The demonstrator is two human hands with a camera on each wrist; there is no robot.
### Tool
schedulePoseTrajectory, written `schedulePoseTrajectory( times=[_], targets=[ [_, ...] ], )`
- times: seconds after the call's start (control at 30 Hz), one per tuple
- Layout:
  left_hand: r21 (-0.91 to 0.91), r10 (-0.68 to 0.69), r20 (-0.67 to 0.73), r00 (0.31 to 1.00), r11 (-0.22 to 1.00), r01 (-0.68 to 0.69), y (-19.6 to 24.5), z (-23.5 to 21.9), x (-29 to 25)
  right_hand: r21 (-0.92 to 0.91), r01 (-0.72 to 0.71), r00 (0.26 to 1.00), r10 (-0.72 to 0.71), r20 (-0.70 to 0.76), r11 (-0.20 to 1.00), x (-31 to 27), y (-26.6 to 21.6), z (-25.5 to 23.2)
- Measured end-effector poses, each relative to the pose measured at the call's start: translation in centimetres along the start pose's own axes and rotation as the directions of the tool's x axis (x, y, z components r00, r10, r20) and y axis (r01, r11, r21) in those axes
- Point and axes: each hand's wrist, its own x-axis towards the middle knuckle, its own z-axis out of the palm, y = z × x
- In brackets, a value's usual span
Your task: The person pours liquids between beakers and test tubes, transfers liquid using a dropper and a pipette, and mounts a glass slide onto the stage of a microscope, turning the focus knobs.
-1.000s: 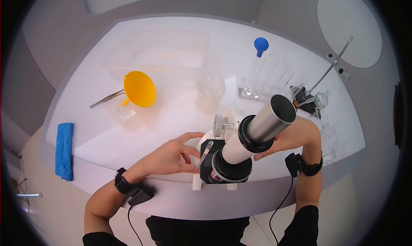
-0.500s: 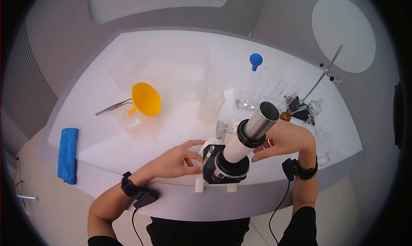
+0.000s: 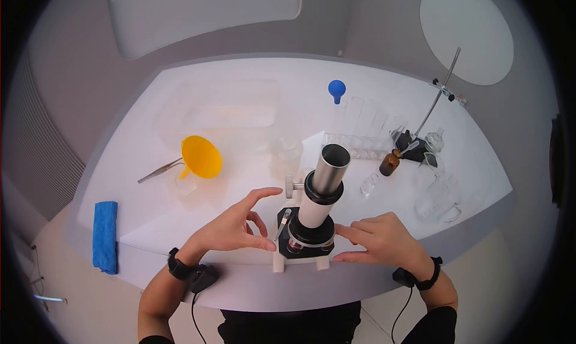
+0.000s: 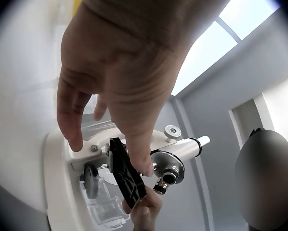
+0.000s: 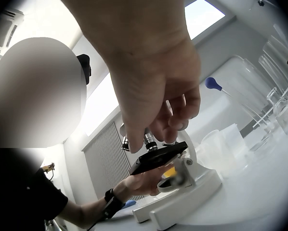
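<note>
A white microscope [image 3: 314,213] with a silver eyepiece tube [image 3: 331,167] and a black stage [image 3: 303,250] stands at the table's front edge. By the left side of the stage, my left hand [image 3: 237,225] has thumb and forefinger spread apart, the thumb tip close to the stage edge and a metal stage clip [image 3: 283,225]. Across from it, my right hand [image 3: 384,241] lies at the stage's right side, fingertips overlapping the stage and lens area in the head view. In the right wrist view, its thumb hangs beside the objective lenses [image 5: 150,139], just over the stage.
Left: a yellow funnel [image 3: 202,157], tweezers [image 3: 159,170] and a blue cloth [image 3: 105,236]. Behind is a clear plastic tub [image 3: 231,107]. Right: a test tube rack [image 3: 354,146], a blue rubber bulb [image 3: 337,89], a brown bottle [image 3: 390,163], glassware [image 3: 429,203] and a metal stand [image 3: 438,101].
My right hand has come from behind the microscope tube forward to the stage's right side, uncovering the brown bottle. The left forefinger has straightened away from the stage. The head view has shifted.
</note>
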Motion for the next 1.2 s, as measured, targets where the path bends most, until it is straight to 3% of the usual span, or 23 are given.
schedulePoseTrajectory(
  times=[0.13, 0.43, 0.53, 0.63, 0.7, 0.83, 1.0, 1.2],
  targets=[
    [0.09, -0.011, 0.049, 0.999, 0.996, 0.006, 0.4, -0.1, 0.5, -0.099, 0.014, 0.999, -0.017, -0.034, 0.995, -0.7, -0.6, 0.9],
    [0.308, 0.164, 0.132, 0.978, 0.931, -0.198, 2.2, -1.1, 1.5, -0.209, 0.042, 0.994, -0.061, -0.086, 0.977, -1.4, -0.8, 2.4],
    [0.336, 0.154, 0.164, 0.974, 0.92, -0.202, 2.7, -1.5, 1.8, -0.212, 0.057, 0.995, -0.073, -0.067, 0.976, -1.5, -0.6, 2.2],
    [0.342, 0.072, 0.212, 0.975, 0.929, -0.143, 3.8, -2.2, 2.2, -0.221, 0.074, 0.993, -0.093, -0.075, 0.972, -1.5, -0.6, 2.1],
    [0.439, -0.043, 0.278, 0.96, 0.894, -0.087, 4.5, -2.9, 2.7, -0.228, 0.114, 0.985, -0.14, -0.097, 0.967, -1.5, -0.6, 2.3],
    [0.501, -0.056, 0.314, 0.948, 0.858, -0.115, 5.8, -3.2, 3.3, -0.261, 0.161, 0.966, -0.206, -0.155, 0.952, -1.9, -0.8, 2.8],
    [0.522, -0.017, 0.371, 0.929, 0.831, -0.194, 6.1, -3.3, 3.4, -0.109, 0.086, 0.968, -0.109, -0.227, 0.99, -1.6, -1.6, 2.1],
    [0.446, 0.106, 0.398, 0.911, 0.845, -0.294, 4.5, -3.4, 3.3, 0.086, -0.008, 0.98, 0.025, -0.197, 0.996, -1.0, -2.1, 1.4]
  ],
)
